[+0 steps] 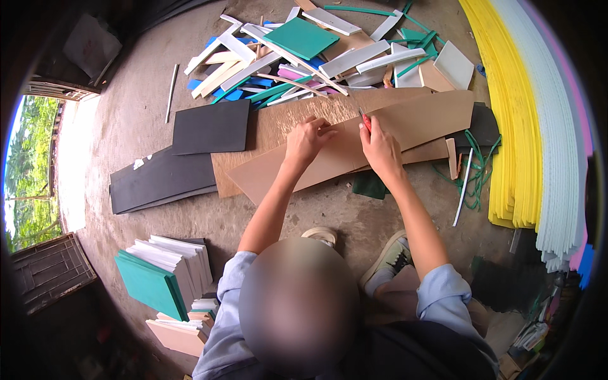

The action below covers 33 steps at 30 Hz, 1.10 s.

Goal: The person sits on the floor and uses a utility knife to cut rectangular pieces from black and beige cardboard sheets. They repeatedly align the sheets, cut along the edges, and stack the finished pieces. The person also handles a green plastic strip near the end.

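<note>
A long tan foam sheet (405,123) lies slantwise across a scuffed wooden board (272,126). At the sheet's far edge, my left hand (306,142) has its fingers bent over it, with the thumb toward the right. My right hand (382,147) is closed around a small red-handled knife (367,121), its thin dark tip pointing away from me near the same edge. Whether the blade touches the sheet is too small to tell. Left of the hands, a black rectangular sheet (210,126) rests partly on the board, overlapping longer dark sheets (161,180).
Beyond the board is a heap of white, blue and green offcuts (304,57). Tall stacks of yellow sheets (506,126) and pale sheets (557,139) stand at right. Green strips (478,171) tangle nearby. Cut panels (152,282) stand at near left. My shoes (387,259) are close below.
</note>
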Available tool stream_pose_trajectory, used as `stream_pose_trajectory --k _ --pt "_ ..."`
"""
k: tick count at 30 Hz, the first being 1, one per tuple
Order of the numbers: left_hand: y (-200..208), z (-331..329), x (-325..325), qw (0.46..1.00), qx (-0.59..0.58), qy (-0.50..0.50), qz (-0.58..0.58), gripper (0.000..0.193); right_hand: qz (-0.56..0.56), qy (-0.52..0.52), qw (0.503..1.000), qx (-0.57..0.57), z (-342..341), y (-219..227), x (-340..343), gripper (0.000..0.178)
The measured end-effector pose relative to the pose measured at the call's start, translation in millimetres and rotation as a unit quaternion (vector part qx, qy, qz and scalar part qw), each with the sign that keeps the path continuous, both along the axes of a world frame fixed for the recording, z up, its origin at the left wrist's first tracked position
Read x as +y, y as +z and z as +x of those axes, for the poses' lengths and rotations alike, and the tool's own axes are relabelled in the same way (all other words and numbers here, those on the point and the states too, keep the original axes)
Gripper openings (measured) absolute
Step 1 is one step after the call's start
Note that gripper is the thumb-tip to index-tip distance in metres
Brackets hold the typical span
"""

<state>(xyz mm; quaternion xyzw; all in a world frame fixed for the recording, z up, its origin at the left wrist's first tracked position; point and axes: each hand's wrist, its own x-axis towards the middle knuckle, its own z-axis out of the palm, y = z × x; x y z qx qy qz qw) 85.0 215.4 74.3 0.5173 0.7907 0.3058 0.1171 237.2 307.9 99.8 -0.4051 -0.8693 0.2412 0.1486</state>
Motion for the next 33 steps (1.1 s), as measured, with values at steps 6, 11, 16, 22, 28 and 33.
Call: stream_pose_trajectory --k 6,11,16,22,28,33 --pt "32.7 25.9 5.2 0.993 0.092 -0.001 0.072 0.023 0.069 -0.005 0.994 -0.09 32.5 36.6 -32.8 0.023" --pt "26.5 33.0 -1.1 0.988 0.124 -0.006 0.092 0.019 0.076 -0.01 0.992 -0.097 37.7 33.3 -53.1 0.023" --pt "27.6 37.5 -4.5 0.987 0.137 0.0 0.085 0.02 0.059 -0.016 0.993 -0.103 37.4 38.6 -58.9 0.024" --pt "26.1 37.6 -4.3 0.987 0.135 0.003 0.087 0.021 0.038 -0.009 0.992 -0.117 36.7 47.7 -60.3 0.023" --pt "23.9 37.0 -3.4 0.984 0.149 -0.002 0.095 0.02 0.029 -0.01 0.99 -0.137 35.6 48.9 -61.1 0.023" --pt "22.6 40.7 -5.1 0.985 0.147 -0.007 0.087 0.02 0.003 -0.004 0.989 -0.149 34.7 55.7 -58.1 0.02"
